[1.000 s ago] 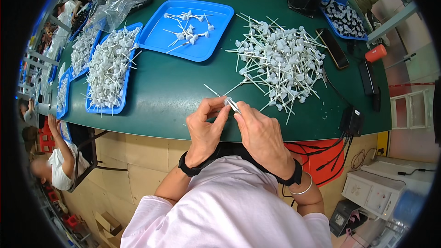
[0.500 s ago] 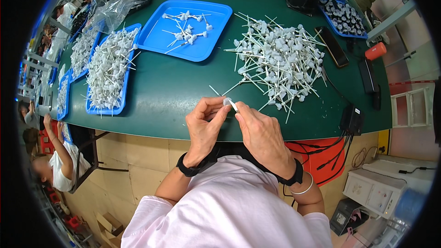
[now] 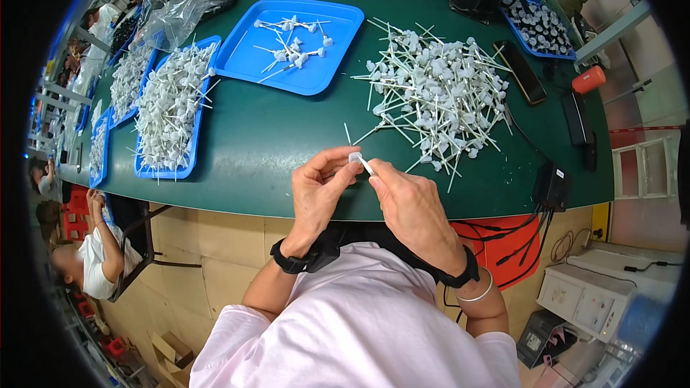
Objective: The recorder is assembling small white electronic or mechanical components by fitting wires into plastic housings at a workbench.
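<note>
My left hand (image 3: 316, 188) is closed in a pinch on a small whitish plastic piece (image 3: 353, 157), whose thin stem (image 3: 347, 134) sticks up past my fingertips. From the right, my right hand (image 3: 412, 205) grips a slim white pointed thing (image 3: 367, 167), its tip at the piece; whether it is a tool or a tube I cannot tell, as my fingers cover the rest. Both hands are just above the table's near edge. Beyond them to the right lies a heap of similar white stemmed pieces (image 3: 438, 93). Farther left, a blue tray (image 3: 246, 44) carries several more.
At the left stand blue trays (image 3: 191, 154) piled with white pieces, with plastic bags (image 3: 190, 7) behind. A phone (image 3: 520, 73), an orange-red cylinder (image 3: 589, 80) and a black box with cables (image 3: 551, 187) are on the right. A seated person (image 3: 104, 255) is at lower left.
The piece in my left hand has turned, so its stem points more upright and farther right. My hands stay nearly in place. The seated person's arm at the left has shifted.
</note>
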Action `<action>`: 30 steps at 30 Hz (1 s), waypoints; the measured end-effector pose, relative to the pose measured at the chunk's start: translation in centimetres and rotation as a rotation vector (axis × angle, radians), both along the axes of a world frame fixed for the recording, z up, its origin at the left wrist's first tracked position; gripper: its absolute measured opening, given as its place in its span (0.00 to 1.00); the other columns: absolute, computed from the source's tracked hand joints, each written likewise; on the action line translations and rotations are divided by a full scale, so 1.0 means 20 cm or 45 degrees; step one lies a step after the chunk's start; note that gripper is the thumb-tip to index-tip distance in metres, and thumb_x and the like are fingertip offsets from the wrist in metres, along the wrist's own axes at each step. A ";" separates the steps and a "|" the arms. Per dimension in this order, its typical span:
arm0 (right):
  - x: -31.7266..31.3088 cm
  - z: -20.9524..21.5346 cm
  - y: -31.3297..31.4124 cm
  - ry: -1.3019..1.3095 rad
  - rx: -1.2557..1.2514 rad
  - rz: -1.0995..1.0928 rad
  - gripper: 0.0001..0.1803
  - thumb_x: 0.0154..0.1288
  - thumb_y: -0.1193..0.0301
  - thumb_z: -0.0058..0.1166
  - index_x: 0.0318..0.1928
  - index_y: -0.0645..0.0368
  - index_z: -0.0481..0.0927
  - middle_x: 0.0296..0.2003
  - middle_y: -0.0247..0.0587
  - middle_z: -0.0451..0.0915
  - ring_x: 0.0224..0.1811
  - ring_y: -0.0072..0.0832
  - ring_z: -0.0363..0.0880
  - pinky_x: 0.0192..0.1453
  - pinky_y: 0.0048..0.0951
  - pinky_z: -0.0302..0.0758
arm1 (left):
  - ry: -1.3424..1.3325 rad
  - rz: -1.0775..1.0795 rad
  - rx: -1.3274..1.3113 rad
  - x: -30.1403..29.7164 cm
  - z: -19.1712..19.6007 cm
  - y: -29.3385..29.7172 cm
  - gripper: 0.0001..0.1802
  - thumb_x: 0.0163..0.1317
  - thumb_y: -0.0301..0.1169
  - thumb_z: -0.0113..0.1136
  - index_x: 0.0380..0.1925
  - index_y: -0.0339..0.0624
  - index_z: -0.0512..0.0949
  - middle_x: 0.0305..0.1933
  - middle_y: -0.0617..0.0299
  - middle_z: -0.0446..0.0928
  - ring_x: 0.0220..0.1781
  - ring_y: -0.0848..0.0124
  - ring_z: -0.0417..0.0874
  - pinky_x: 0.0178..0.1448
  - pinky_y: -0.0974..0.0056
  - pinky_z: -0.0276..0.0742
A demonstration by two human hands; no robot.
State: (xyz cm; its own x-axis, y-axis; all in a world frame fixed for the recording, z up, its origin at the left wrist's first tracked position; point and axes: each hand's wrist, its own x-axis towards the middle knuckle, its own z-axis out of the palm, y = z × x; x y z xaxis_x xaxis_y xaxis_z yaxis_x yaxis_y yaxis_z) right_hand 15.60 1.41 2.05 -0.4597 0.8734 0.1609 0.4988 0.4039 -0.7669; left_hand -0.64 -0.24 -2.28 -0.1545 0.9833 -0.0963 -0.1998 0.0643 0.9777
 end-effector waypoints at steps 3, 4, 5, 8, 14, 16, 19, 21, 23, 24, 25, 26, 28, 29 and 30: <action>0.00 0.01 0.01 0.029 -0.084 -0.002 0.07 0.70 0.74 0.48 0.44 0.63 0.72 0.27 0.56 0.78 0.29 0.55 0.78 0.28 0.49 0.71 | -0.011 -0.008 -0.003 0.00 0.00 0.00 0.12 0.63 0.22 0.62 0.47 0.35 0.80 0.40 0.61 0.84 0.41 0.77 0.84 0.43 0.73 0.78; 0.01 0.01 0.01 0.038 -0.115 -0.003 0.06 0.70 0.74 0.48 0.44 0.63 0.72 0.26 0.56 0.78 0.29 0.55 0.78 0.28 0.49 0.70 | -0.019 -0.010 0.003 0.00 0.00 0.00 0.12 0.63 0.22 0.62 0.47 0.35 0.80 0.40 0.61 0.84 0.41 0.77 0.84 0.43 0.73 0.78; 0.01 0.01 0.01 0.056 -0.149 0.001 0.07 0.70 0.73 0.47 0.44 0.63 0.72 0.25 0.55 0.78 0.28 0.54 0.78 0.28 0.48 0.70 | -0.027 -0.012 0.008 0.00 0.00 0.00 0.12 0.63 0.22 0.62 0.47 0.36 0.80 0.40 0.61 0.84 0.42 0.77 0.84 0.43 0.73 0.78; 0.02 0.01 0.02 0.117 -0.303 0.013 0.08 0.72 0.71 0.46 0.46 0.62 0.74 0.21 0.52 0.75 0.23 0.49 0.77 0.26 0.43 0.70 | -0.064 -0.020 0.011 -0.01 -0.02 0.00 0.12 0.63 0.23 0.62 0.47 0.36 0.80 0.41 0.61 0.83 0.43 0.76 0.84 0.45 0.73 0.79; 0.05 -0.01 0.05 0.336 -0.766 0.057 0.14 0.75 0.69 0.43 0.52 0.61 0.78 0.15 0.29 0.70 0.12 0.14 0.65 0.16 0.21 0.62 | -0.148 -0.078 0.047 -0.02 -0.04 0.01 0.11 0.64 0.22 0.61 0.46 0.35 0.80 0.44 0.59 0.83 0.45 0.75 0.83 0.48 0.72 0.79; 0.06 -0.01 0.08 0.381 -0.950 0.078 0.13 0.75 0.69 0.43 0.50 0.63 0.78 0.15 0.31 0.70 0.13 0.16 0.66 0.18 0.26 0.63 | -0.139 -0.091 0.070 -0.03 -0.05 0.01 0.11 0.64 0.22 0.61 0.47 0.35 0.80 0.43 0.58 0.83 0.45 0.74 0.84 0.48 0.72 0.79; 0.09 -0.01 0.11 0.508 -1.134 0.155 0.14 0.75 0.69 0.42 0.50 0.63 0.78 0.15 0.29 0.71 0.11 0.13 0.63 0.15 0.23 0.61 | -0.076 -0.117 0.079 -0.03 -0.04 0.02 0.11 0.64 0.22 0.61 0.47 0.35 0.80 0.42 0.57 0.83 0.43 0.74 0.84 0.47 0.72 0.79; 0.09 0.00 0.10 0.424 -1.069 0.118 0.14 0.75 0.68 0.42 0.51 0.63 0.78 0.15 0.30 0.71 0.13 0.14 0.65 0.17 0.24 0.63 | -0.081 -0.150 0.050 -0.03 -0.01 0.01 0.11 0.64 0.22 0.61 0.46 0.34 0.80 0.40 0.56 0.84 0.42 0.74 0.84 0.46 0.72 0.79; 0.08 0.02 0.09 0.332 -0.935 0.093 0.15 0.75 0.67 0.42 0.51 0.62 0.77 0.15 0.32 0.71 0.14 0.16 0.68 0.19 0.26 0.64 | -0.115 -0.119 0.036 -0.02 -0.01 0.02 0.11 0.64 0.22 0.61 0.46 0.34 0.80 0.39 0.57 0.84 0.40 0.74 0.85 0.45 0.73 0.79; 0.07 0.03 0.07 0.284 -0.835 0.086 0.15 0.75 0.67 0.42 0.52 0.62 0.77 0.15 0.33 0.71 0.15 0.18 0.69 0.20 0.27 0.65 | -0.132 -0.104 0.028 -0.01 -0.01 0.01 0.11 0.64 0.22 0.61 0.46 0.33 0.80 0.38 0.57 0.84 0.39 0.74 0.85 0.45 0.73 0.79; 0.06 0.04 0.06 0.235 -0.734 0.078 0.15 0.75 0.66 0.42 0.52 0.62 0.77 0.15 0.35 0.71 0.16 0.20 0.70 0.22 0.28 0.67 | -0.146 -0.084 0.014 0.00 0.00 0.01 0.11 0.63 0.22 0.62 0.46 0.33 0.80 0.38 0.58 0.84 0.38 0.75 0.84 0.44 0.73 0.79; 0.06 0.05 0.06 0.218 -0.711 0.067 0.16 0.75 0.65 0.42 0.52 0.61 0.77 0.16 0.36 0.71 0.17 0.21 0.71 0.23 0.29 0.67 | -0.160 -0.064 -0.001 0.01 0.00 0.01 0.11 0.63 0.22 0.62 0.45 0.33 0.80 0.37 0.58 0.84 0.37 0.75 0.83 0.43 0.72 0.79; 0.05 0.07 0.04 0.185 -0.666 0.045 0.16 0.75 0.65 0.42 0.53 0.60 0.77 0.16 0.38 0.71 0.19 0.25 0.74 0.26 0.32 0.69 | -0.168 -0.044 -0.014 0.01 0.00 0.01 0.11 0.62 0.23 0.63 0.44 0.33 0.80 0.36 0.58 0.83 0.36 0.76 0.82 0.43 0.72 0.78; 0.05 0.06 0.04 0.186 -0.665 0.048 0.16 0.76 0.65 0.42 0.54 0.60 0.77 0.17 0.38 0.72 0.19 0.26 0.74 0.26 0.32 0.69 | -0.163 -0.044 -0.013 0.01 0.00 0.01 0.11 0.62 0.23 0.63 0.44 0.33 0.80 0.36 0.58 0.83 0.36 0.76 0.83 0.43 0.72 0.78; 0.05 0.06 0.04 0.187 -0.664 0.049 0.16 0.76 0.65 0.41 0.54 0.60 0.77 0.17 0.39 0.72 0.18 0.27 0.74 0.26 0.32 0.69 | -0.158 -0.044 -0.011 0.01 0.00 0.01 0.11 0.62 0.23 0.63 0.44 0.33 0.80 0.37 0.58 0.84 0.36 0.76 0.83 0.43 0.72 0.78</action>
State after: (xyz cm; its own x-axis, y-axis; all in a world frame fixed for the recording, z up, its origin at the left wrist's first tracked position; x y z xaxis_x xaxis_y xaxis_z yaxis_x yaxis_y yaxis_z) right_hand 16.64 2.17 3.31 -0.4984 0.8374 -0.2243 0.3638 -0.0328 -0.9309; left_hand -0.50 -0.06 -2.24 -0.1067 0.9869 -0.1208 -0.3164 0.0814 0.9451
